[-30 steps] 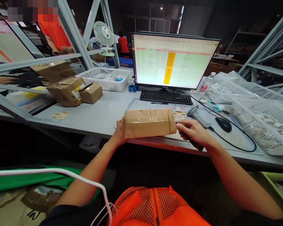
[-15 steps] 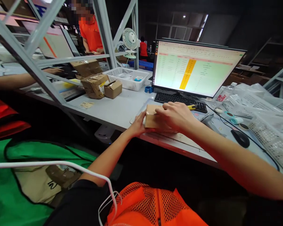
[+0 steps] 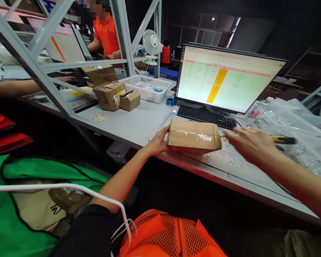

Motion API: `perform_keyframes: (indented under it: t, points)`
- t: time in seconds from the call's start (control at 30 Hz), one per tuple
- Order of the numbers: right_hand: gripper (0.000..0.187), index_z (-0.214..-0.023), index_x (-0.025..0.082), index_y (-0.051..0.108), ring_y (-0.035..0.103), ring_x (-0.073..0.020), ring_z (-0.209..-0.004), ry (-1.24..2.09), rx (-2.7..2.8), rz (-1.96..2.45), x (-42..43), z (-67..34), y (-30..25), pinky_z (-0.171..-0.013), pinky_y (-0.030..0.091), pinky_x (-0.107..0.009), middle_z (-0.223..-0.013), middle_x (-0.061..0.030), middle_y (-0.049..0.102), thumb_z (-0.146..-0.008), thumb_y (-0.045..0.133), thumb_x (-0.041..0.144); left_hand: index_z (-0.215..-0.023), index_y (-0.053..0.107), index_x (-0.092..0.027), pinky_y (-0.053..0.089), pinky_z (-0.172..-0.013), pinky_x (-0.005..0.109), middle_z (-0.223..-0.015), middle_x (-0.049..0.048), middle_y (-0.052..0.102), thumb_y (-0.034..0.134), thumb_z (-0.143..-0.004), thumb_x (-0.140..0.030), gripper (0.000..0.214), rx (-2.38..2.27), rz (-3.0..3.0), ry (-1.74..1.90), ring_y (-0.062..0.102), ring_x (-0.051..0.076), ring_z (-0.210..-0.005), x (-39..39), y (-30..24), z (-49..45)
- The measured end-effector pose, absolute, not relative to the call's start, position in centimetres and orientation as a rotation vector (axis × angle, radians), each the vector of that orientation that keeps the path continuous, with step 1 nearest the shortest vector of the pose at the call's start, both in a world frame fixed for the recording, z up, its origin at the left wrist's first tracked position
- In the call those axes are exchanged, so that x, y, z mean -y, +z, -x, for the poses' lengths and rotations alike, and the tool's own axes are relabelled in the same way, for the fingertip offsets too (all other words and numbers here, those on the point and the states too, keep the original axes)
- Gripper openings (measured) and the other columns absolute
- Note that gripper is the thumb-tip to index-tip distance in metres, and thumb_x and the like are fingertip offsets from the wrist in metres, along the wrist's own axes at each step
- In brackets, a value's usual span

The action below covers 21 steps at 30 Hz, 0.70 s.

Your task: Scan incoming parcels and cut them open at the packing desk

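A brown taped cardboard parcel (image 3: 193, 136) lies on the grey table's (image 3: 128, 125) front edge. My left hand (image 3: 158, 141) grips its left end, fingers closed on it. My right hand (image 3: 250, 143) is just right of the parcel, blurred, fingers closed round a yellow-and-black utility knife (image 3: 283, 140) that points right, away from the parcel. A black keyboard (image 3: 206, 117) and a lit monitor (image 3: 228, 79) stand behind the parcel.
Several cardboard boxes (image 3: 109, 91) and a white basket (image 3: 146, 88) sit at the back left. More white baskets and plastic bags (image 3: 294, 117) crowd the right. Grey shelf struts (image 3: 40, 60) rise at left, with a person in orange (image 3: 106, 34) beyond. A green bag (image 3: 10, 221) lies below left.
My right hand, which lay over the parcel half a second ago, has swept right off it with the knife. The parcel's top is uncovered again. My left hand stays on its left end.
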State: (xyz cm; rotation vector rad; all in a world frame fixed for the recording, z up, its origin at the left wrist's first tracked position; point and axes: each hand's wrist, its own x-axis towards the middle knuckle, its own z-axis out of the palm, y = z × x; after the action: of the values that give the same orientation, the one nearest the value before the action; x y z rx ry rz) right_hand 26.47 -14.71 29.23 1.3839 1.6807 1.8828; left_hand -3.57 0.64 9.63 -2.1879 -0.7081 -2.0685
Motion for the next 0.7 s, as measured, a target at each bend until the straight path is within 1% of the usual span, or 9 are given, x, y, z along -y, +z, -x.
perform_keyframes:
  t: [0.03,0.13,0.2,0.3,0.33,0.4,0.5,0.6,0.7]
  points:
    - [0.035,-0.153,0.015,0.061,0.057,-0.0235,-0.102,1.886,-1.635,-1.508,14.0,-28.6,29.8,-0.095,0.058,-0.040,-0.108,-0.0068,0.051,-0.119,0.065,0.007,-0.165,0.031,-0.011,0.032,-0.128,0.051,-0.162,0.0189,0.043,0.088,-0.076,-0.056,0.115,0.677,2.209,-2.062,0.041,0.036,-0.152,-0.9,9.8,3.8]
    - [0.038,-0.164,0.021,0.054,0.057,-0.0194,-0.093,1.804,-1.713,-1.678,10.6,-33.7,29.6,-0.085,0.059,-0.030,-0.108,-0.0078,0.051,-0.129,0.063,0.029,-0.168,0.027,-0.014,0.030,-0.132,0.046,-0.165,0.0175,0.040,0.090,-0.076,-0.055,0.119,0.567,2.300,-2.067,0.040,0.032,-0.155,-1.8,10.5,4.5]
    - [0.043,-0.168,0.019,0.048,0.057,-0.0208,-0.099,1.796,-1.839,-1.699,7.2,-35.7,27.8,-0.090,0.059,-0.033,-0.114,-0.0081,0.051,-0.129,0.063,0.028,-0.171,0.018,-0.016,0.029,-0.133,0.047,-0.170,0.0200,0.032,0.091,-0.076,-0.057,0.127,0.517,2.330,-2.083,0.035,0.033,-0.158,-1.9,10.9,4.7]
    - [0.040,-0.160,0.014,0.055,0.056,-0.0227,-0.106,1.797,-2.090,-1.685,1.8,-37.2,24.6,-0.099,0.057,-0.038,-0.117,-0.0092,0.051,-0.123,0.069,0.018,-0.175,-0.001,-0.025,0.030,-0.131,0.052,-0.176,0.0217,0.013,0.091,-0.077,-0.061,0.138,0.435,2.121,-2.031,0.027,0.036,-0.162,-0.3,11.2,4.5]
    - [0.037,-0.155,0.012,0.059,0.056,-0.0229,-0.107,1.787,-2.199,-1.657,0.3,-37.3,23.8,-0.100,0.057,-0.038,-0.116,-0.0092,0.051,-0.120,0.072,0.016,-0.175,0.001,-0.028,0.030,-0.131,0.054,-0.176,0.0209,0.012,0.090,-0.079,-0.060,0.135,0.428,1.990,-1.957,0.025,0.036,-0.163,0.7,11.3,4.3]
    - [0.029,-0.142,0.010,0.065,0.057,-0.0225,-0.105,1.764,-2.469,-1.540,-1.5,-37.2,23.4,-0.100,0.057,-0.038,-0.114,-0.0088,0.052,-0.115,0.076,0.012,-0.173,0.020,-0.029,0.029,-0.130,0.057,-0.174,0.0184,0.022,0.087,-0.084,-0.054,0.114,0.449,1.748,-1.728,0.025,0.037,-0.161,3.1,11.4,3.7]
    - [0.019,-0.133,0.008,0.066,0.057,-0.0218,-0.106,1.769,-3.000,-1.127,-0.8,-35.3,25.2,-0.101,0.055,-0.037,-0.117,-0.0107,0.053,-0.124,0.064,0.025,-0.158,0.048,-0.023,0.034,-0.124,0.054,-0.164,0.0158,0.042,0.081,-0.093,-0.038,0.075,0.541,1.600,-1.403,0.036,0.036,-0.154,6.4,11.6,3.0]
    - [0.054,-0.139,0.008,0.065,0.055,-0.0230,-0.116,1.671,-3.443,-0.483,2.5,-31.0,28.1,-0.102,0.053,-0.037,-0.128,-0.0139,0.052,-0.134,0.036,0.054,-0.156,0.049,-0.016,0.040,-0.120,0.053,-0.159,0.0144,0.050,0.072,-0.099,-0.030,0.063,0.598,1.597,-1.248,0.043,0.035,-0.148,7.8,11.9,2.8]
    - [0.058,-0.137,0.012,0.071,0.051,-0.0248,-0.124,1.487,-3.477,-0.110,5.1,-26.1,29.7,-0.110,0.048,-0.041,-0.136,-0.0130,0.049,-0.131,0.044,0.062,-0.157,0.047,-0.012,0.036,-0.125,0.056,-0.163,0.0134,0.047,0.062,-0.104,-0.023,0.056,0.598,1.604,-1.216,0.038,0.035,-0.153,7.5,11.9,2.9]
